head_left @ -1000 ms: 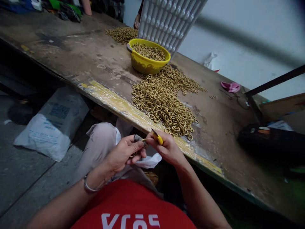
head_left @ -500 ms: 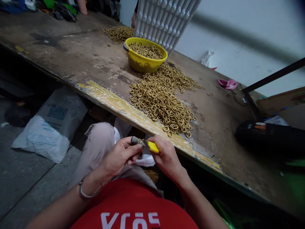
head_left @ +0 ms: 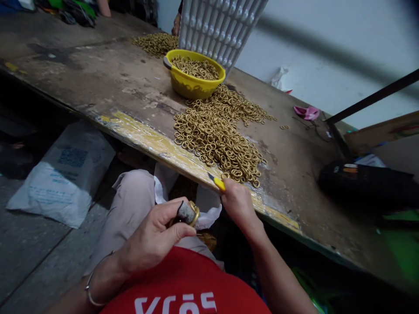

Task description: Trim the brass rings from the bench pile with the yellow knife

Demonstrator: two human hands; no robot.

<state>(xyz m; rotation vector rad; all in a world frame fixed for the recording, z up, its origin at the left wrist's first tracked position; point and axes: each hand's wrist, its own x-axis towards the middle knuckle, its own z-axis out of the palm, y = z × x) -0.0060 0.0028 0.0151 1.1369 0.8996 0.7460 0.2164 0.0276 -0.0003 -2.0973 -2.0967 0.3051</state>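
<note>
Change: hands, joined a moment ago, have parted; blade is off the ring. Left hand point(head_left: 153, 240): fingers clenched on a rough grey stub point(head_left: 186, 212) carrying one smooth brass ring point(head_left: 195, 214), below the heap of loose brass rings point(head_left: 216, 135). Right hand point(head_left: 238, 203): fingers grasping a yellow-handled knife point(head_left: 218, 183), now at the heap's near edge. Worn, stained wooden table point(head_left: 98, 74) under the heap; glossy yellow plastic bowl point(head_left: 193, 87) behind it.

Brass-coloured metal rings point(head_left: 218, 139) with dull sheen; glossy yellow plastic bowl point(head_left: 190, 87); worn, rough wooden table point(head_left: 98, 74), front edge under shiny tape point(head_left: 144, 136); knife point(head_left: 218, 183) with smooth yellow plastic handle.
</note>
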